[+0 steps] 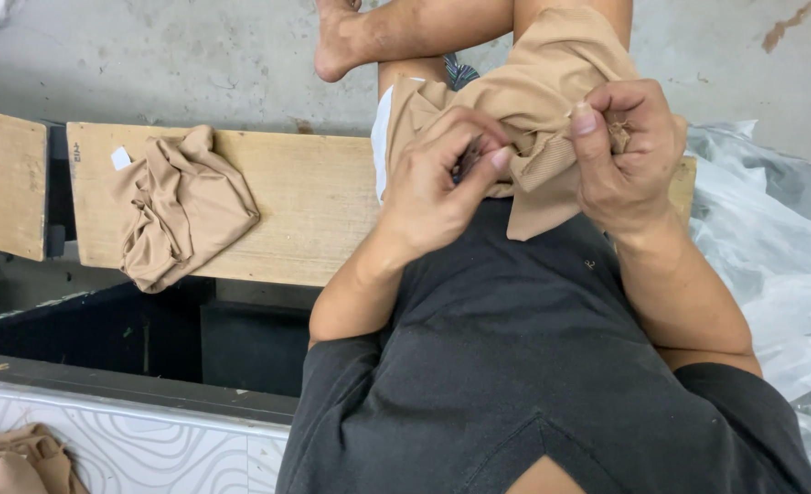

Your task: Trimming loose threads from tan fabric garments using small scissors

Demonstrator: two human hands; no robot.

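I'm holding this tan garment (538, 96) up over my lap with both hands, bunched right between them. My right hand (627, 146) is clamped tight on a wad of the ribbed edge, thumb pressing it against my curled fingers. My left hand (437, 183) is pinching the fabric just beside that, thumb and fingertips closing on a small dark bit I can't really make out. The rest of the garment is draping away from my grip over my knee, with a loose flap hanging down onto my dark grey shirt (515, 366).

Off past my left hand, another tan garment (181, 206) is lying crumpled on the wooden bench (314, 197). Out past my right wrist, clear plastic sheeting (771, 247) is sitting in a heap on the concrete floor (195, 55).
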